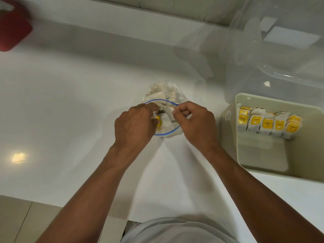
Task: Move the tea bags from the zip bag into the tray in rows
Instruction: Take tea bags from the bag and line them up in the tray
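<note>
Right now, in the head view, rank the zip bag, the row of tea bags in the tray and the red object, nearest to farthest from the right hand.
1. zip bag: at the right hand, which pinches its rim.
2. row of tea bags: to the right, inside the tray.
3. red object: far left, at the back.

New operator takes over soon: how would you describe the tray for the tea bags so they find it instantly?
Start at the white counter and go to its right edge, right of the zip bag. The tray is the pale, opaque open box in front of a clear plastic tub; it alone has a row of yellow-labelled tea bags inside.
</note>
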